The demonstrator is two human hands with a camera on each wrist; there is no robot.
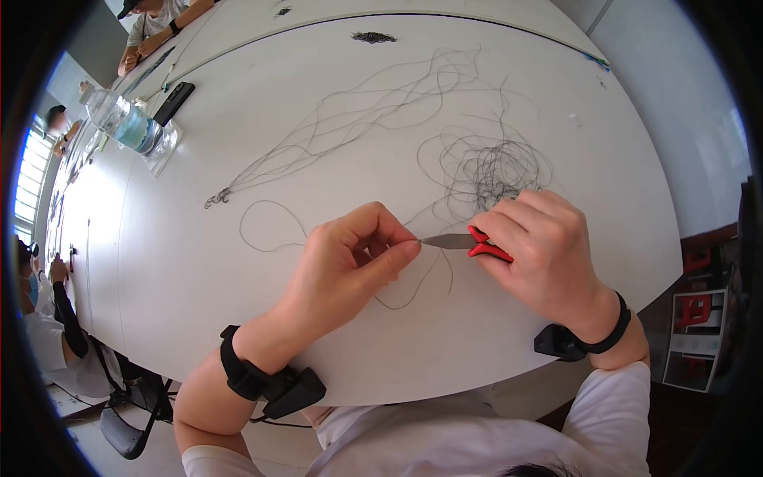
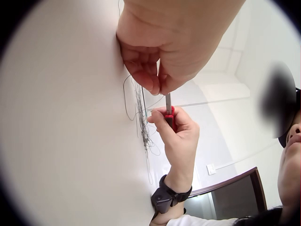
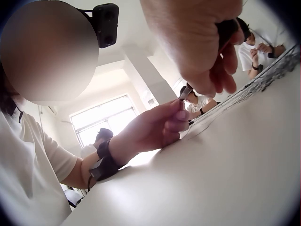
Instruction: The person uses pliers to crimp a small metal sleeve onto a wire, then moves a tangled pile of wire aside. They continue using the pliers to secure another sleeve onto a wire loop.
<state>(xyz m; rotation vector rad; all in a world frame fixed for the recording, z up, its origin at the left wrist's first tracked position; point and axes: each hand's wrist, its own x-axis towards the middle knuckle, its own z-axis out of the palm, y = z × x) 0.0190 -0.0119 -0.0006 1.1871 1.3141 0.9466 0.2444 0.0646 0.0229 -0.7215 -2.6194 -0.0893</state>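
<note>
My left hand [image 1: 350, 254] pinches a thin grey line [image 1: 419, 292] between thumb and forefinger, and the line trails down in a loop below the fingertips. My right hand [image 1: 544, 246] grips red-handled long-nose pliers [image 1: 449, 241], their tapered metal nose pointing left. The tip of the nose meets the left fingertips, so what sits between them is hidden. In the left wrist view the nose [image 2: 168, 103] shows edge-on below the left thumb. Just beyond the right hand lies a loose tangle of line [image 1: 497, 171] on the white table [image 1: 238, 318].
Several long strands [image 1: 350, 119] stretch across the table to a small dark metal cluster [image 1: 216, 197]. A black pile [image 1: 373, 37] lies at the back. A plastic bottle [image 1: 119, 119] and a black phone [image 1: 174, 103] are at the left. Other people sit around the table.
</note>
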